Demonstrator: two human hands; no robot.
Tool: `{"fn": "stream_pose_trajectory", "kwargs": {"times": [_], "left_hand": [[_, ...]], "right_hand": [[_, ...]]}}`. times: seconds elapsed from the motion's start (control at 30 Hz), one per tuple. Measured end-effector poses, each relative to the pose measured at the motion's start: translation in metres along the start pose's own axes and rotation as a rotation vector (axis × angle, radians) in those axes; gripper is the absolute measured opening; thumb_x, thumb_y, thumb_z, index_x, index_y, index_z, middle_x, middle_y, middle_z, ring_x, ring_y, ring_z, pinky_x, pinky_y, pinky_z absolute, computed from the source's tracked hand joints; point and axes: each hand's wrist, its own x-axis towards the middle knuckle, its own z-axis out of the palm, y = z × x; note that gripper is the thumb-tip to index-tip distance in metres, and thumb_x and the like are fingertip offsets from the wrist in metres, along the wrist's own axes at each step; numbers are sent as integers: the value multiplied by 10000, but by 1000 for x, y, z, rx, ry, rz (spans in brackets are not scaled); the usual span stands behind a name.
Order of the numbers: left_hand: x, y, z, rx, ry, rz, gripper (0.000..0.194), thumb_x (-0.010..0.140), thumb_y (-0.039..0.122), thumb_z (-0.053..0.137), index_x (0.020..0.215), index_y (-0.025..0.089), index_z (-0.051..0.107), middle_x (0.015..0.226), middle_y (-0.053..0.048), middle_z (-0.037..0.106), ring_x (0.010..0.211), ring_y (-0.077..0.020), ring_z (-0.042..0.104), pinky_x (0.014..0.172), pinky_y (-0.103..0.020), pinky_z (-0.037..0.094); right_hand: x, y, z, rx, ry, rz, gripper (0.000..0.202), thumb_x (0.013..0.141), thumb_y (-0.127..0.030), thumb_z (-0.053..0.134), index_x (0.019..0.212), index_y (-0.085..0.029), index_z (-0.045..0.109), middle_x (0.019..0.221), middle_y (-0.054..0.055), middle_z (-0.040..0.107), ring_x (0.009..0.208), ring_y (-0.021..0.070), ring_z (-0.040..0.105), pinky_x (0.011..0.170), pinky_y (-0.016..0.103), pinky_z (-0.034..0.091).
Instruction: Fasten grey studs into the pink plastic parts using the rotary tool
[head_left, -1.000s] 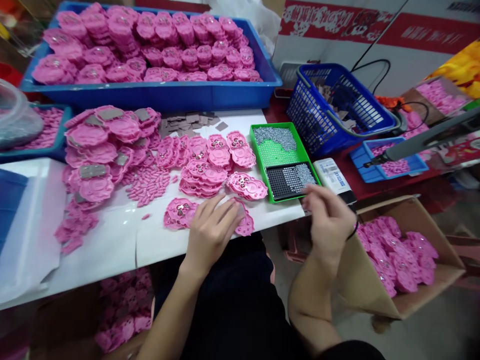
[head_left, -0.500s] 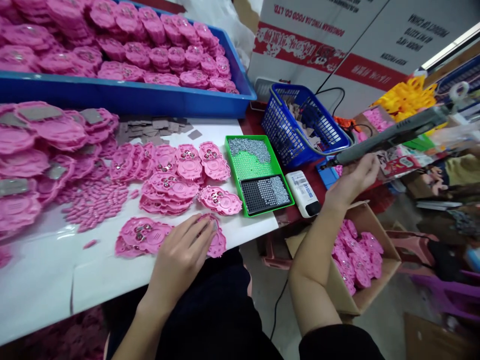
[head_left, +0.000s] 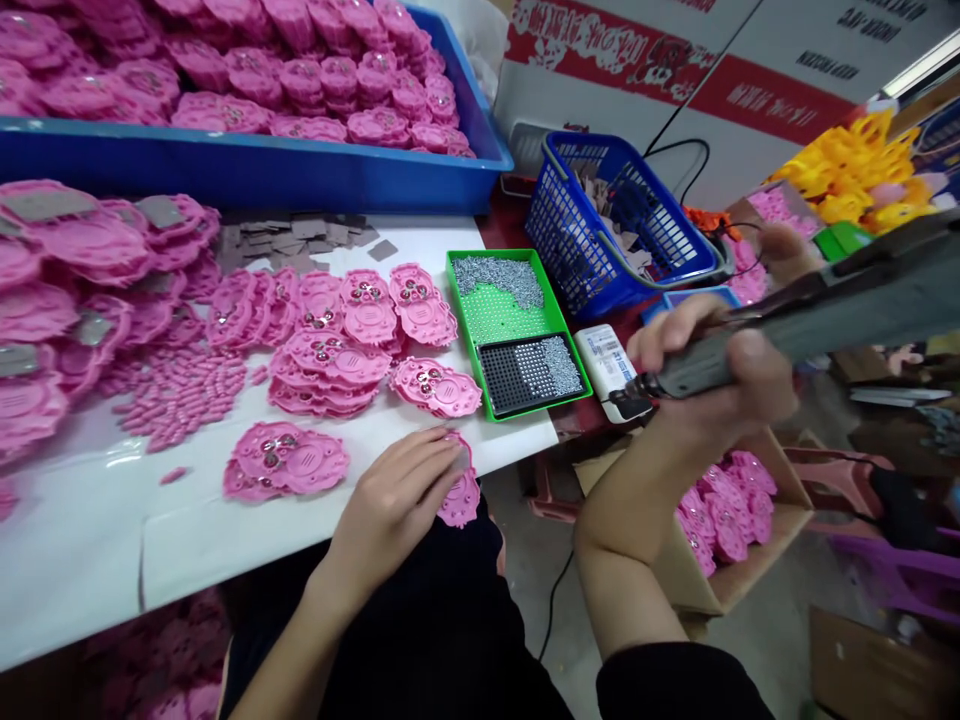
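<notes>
Nearer than before, the right hand (head_left: 750,400) is clamping one gray tool (head_left: 832,312). Leftmost, one blue tub (head_left: 262,170) is backing the white worktop (head_left: 225,540); the left hand (head_left: 401,490) is gripping one pink piece (head_left: 460,500) (near edge); one green tray (head_left: 501,318) and one blue basket (head_left: 570,235) are fronting printed cardboard (head_left: 780,100).

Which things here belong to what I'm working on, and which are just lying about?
Likely in use:
pink piece touching your left hand
grey tool in your right hand
green tray of small metal parts

Likely just lying about:
flat cardboard
yellow items, upper right
purple item, right
</notes>
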Motion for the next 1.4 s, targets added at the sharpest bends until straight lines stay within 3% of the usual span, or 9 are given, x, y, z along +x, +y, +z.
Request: {"fn": "stream_pose_trajectory", "kwargs": {"times": [0.07,0.1,0.33,1.0,1.27,1.4], "left_hand": [[0,-1,-1,-3,2,-25,239,979,173,706,1217,188,726,1175,-74,794,1233,-273,705,1076,-502,607],[0,-1,-1,-7,5,-30,237,977,171,708,1213,189,729,1172,-74,794,1230,-272,706,1073,-500,608],[3,-2,-1,-55,41,-21,177,964,178,728,1137,196,760,1163,-80,786,1178,-247,725,1039,-455,631],[4,0,-2,-83,40,-40,188,986,177,691,1151,226,766,1150,-86,784,1164,-264,732,1001,-487,652],[5,-1,-3,-76,33,-22,144,986,174,694,1113,199,758,1166,-102,772,1167,-255,718,993,-465,641],[5,-3,-3,-73,37,-10,145,988,166,689,1114,191,755,1174,-105,767,1170,-250,710,1001,-462,634]], "right_hand": [[-4,-1,11,108,-171,83,353,781,-448,800,998,-282,578,487,-116,467,300,78,409,362,228,369],[-6,1,17,145,-183,83,305,816,-413,785,981,-279,567,463,-129,426,274,67,356,336,219,337],[-24,30,49,68,100,-25,245,851,-344,748,892,-269,518,462,-117,349,307,78,317,331,255,329],[-27,44,52,69,186,33,200,780,-214,641,894,-271,488,478,-130,377,320,89,313,353,256,325],[-26,50,56,78,188,-2,176,780,-168,648,854,-259,517,481,-122,385,324,81,329,352,246,332],[-25,39,56,90,223,-49,174,778,-208,684,888,-265,563,465,-120,393,317,83,314,339,245,326]]}}
